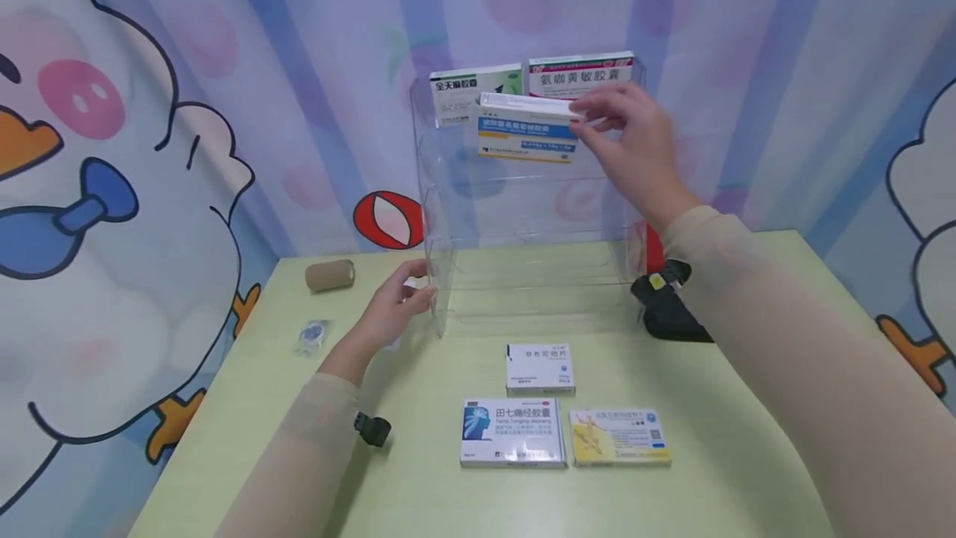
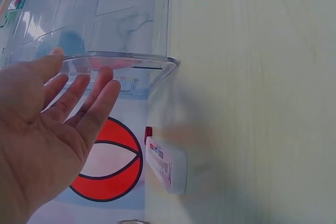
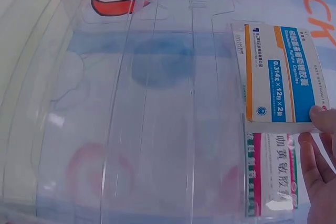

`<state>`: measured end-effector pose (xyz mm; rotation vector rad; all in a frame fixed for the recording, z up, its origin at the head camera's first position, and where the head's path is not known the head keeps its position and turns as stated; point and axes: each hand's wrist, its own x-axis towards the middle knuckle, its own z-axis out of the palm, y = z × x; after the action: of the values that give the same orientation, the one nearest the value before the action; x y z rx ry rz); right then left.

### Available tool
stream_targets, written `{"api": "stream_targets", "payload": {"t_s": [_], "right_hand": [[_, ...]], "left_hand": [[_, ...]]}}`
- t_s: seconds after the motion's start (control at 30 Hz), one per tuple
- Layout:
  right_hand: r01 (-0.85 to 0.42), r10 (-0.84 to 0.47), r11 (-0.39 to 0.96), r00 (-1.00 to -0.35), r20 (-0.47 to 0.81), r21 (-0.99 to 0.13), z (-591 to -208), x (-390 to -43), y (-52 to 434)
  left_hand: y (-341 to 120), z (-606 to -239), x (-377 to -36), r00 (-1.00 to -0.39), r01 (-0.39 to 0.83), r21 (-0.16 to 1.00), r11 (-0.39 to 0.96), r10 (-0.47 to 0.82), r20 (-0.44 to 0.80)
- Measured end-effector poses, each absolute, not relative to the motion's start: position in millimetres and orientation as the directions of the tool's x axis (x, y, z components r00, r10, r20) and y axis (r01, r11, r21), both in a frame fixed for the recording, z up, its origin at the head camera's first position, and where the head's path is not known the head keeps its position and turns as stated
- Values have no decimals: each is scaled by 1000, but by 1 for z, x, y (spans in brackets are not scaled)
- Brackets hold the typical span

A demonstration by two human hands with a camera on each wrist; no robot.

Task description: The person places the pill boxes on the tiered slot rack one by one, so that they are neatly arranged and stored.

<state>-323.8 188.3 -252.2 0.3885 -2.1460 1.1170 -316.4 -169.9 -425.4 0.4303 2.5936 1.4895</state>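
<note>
My right hand [image 1: 631,144] pinches the right end of a blue, white and orange medicine box [image 1: 526,135] between thumb and fingers. The box is held up before the top tier of a clear acrylic display rack [image 1: 534,281], overlapping two boxes behind it. Those are a green-and-white medicine box [image 1: 456,102] on the left and a red-and-white medicine box [image 1: 578,73] on the right. Low on the rack's left side, my left hand [image 1: 392,305] has its fingertips at the clear side panel. In the left wrist view its fingers [image 2: 100,100] are spread and fairly straight.
Before the rack lie a small white box [image 1: 539,368], a blue-and-white box [image 1: 512,434] and a yellow-and-white box [image 1: 620,438]. To the left are a brown roll [image 1: 329,275] and a small clear packet [image 1: 312,336]. A black object [image 1: 675,314] sits right of the rack.
</note>
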Motion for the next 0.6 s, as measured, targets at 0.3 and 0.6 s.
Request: {"api": "stream_targets", "payload": {"t_s": [0.3,0.6], "right_hand": [[-514,-9,610,-765,644,-603,-250,-368,155],[-479,-36,581,-823,567,-658,-267,-386,139]], "left_hand": [[-169,-420,-323,-944,215,863,458,323,64],[-171,-425,-321,-945,206,859,469,324,49]]}}
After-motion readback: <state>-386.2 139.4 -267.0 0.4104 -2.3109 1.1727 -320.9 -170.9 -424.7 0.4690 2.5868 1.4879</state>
